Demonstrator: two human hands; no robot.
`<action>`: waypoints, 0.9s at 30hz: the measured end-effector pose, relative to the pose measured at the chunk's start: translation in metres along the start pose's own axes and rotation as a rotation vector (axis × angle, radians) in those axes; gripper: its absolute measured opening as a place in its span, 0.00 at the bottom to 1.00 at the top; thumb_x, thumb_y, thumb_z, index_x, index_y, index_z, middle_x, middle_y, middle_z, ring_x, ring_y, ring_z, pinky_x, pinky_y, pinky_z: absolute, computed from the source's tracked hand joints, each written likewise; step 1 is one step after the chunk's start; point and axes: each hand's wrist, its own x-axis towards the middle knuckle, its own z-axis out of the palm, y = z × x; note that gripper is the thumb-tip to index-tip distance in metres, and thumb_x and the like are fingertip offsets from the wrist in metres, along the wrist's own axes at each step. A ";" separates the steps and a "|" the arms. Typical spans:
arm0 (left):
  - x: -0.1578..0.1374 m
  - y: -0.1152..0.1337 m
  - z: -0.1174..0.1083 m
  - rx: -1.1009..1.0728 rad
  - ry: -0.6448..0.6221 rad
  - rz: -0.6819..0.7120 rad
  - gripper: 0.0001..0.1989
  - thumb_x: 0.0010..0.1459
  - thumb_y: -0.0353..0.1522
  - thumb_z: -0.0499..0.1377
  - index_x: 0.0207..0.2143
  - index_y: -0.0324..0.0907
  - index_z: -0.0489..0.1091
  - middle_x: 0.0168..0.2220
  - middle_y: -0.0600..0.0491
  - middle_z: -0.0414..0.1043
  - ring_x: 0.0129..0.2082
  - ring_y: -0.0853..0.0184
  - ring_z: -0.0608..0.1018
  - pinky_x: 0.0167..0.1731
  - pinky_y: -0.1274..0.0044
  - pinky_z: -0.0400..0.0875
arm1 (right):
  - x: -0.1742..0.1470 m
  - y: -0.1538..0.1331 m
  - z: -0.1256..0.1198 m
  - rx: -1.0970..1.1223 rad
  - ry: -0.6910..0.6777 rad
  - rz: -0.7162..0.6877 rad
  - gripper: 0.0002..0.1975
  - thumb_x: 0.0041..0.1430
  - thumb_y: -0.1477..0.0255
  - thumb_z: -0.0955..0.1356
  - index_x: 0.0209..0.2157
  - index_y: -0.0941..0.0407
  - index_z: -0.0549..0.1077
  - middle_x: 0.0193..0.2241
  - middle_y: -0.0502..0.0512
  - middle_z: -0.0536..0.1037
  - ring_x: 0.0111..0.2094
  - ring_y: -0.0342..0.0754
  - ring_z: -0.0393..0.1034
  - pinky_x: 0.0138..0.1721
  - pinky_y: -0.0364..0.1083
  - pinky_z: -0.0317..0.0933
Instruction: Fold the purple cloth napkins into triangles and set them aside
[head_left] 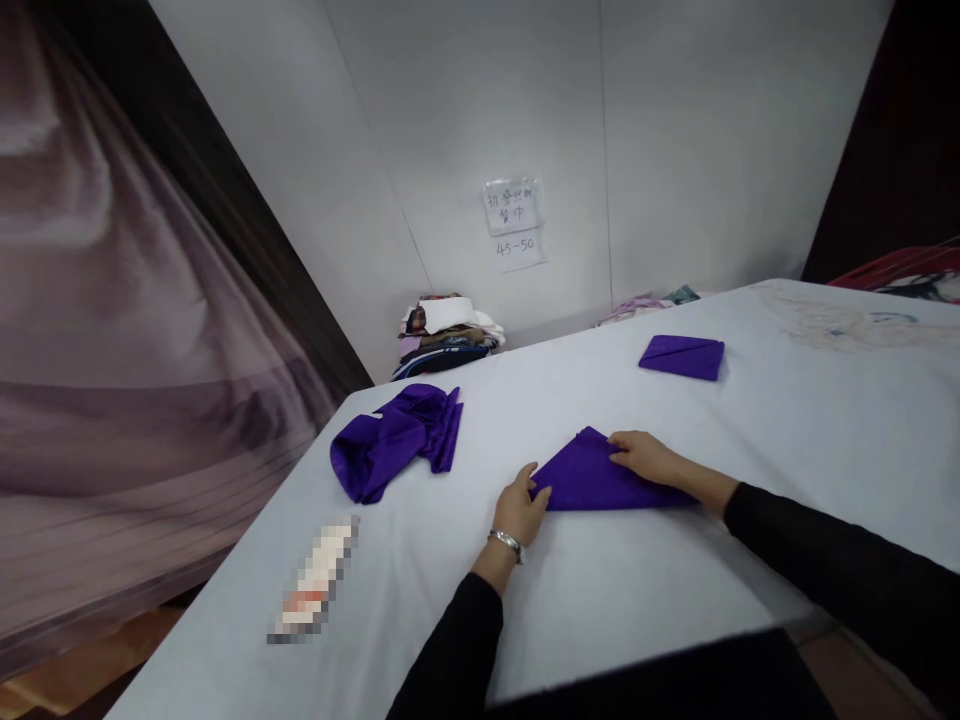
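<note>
A purple napkin (592, 475) lies on the white-covered table, folded into a triangle with its long straight edge toward me. My left hand (523, 507), with a silver bracelet at the wrist, is closed on the napkin's left corner between thumb and fingers. On the right slanting side, my right hand (646, 457) pinches the cloth just below the top point; its forearm hides the right corner. Beyond it lies a second purple napkin (682, 357), folded into a small flat rectangle. To the left, more purple cloth (405, 435) sits in a crumpled heap.
A pixelated oblong item (316, 580) rests on the white tablecloth (420, 620) at left. Stacked clothes (448, 335) stand at the far edge by the wall, below a handwritten paper sign (514, 207). A pinkish curtain (112, 300) hangs at the left.
</note>
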 end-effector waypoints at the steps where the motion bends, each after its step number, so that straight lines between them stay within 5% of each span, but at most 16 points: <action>1: 0.002 -0.003 0.001 0.042 0.043 0.014 0.23 0.53 0.36 0.56 0.53 0.45 0.62 0.35 0.53 0.73 0.34 0.65 0.74 0.38 0.72 0.68 | 0.001 0.002 0.003 -0.067 0.017 0.002 0.15 0.51 0.74 0.63 0.41 0.58 0.71 0.42 0.57 0.75 0.42 0.50 0.68 0.42 0.46 0.59; 13: 0.005 -0.019 -0.005 0.061 0.188 0.119 0.19 0.53 0.35 0.56 0.49 0.44 0.66 0.31 0.55 0.72 0.29 0.68 0.72 0.38 0.72 0.65 | -0.003 0.002 0.014 -0.433 0.100 0.079 0.18 0.59 0.71 0.58 0.51 0.55 0.62 0.42 0.58 0.75 0.39 0.51 0.70 0.34 0.45 0.57; 27: 0.006 -0.023 -0.007 -0.010 0.183 0.145 0.15 0.54 0.31 0.53 0.45 0.44 0.67 0.22 0.59 0.68 0.24 0.71 0.71 0.30 0.78 0.65 | -0.001 0.012 0.022 -0.507 0.098 0.025 0.19 0.61 0.69 0.57 0.53 0.53 0.59 0.47 0.57 0.72 0.42 0.51 0.69 0.37 0.46 0.58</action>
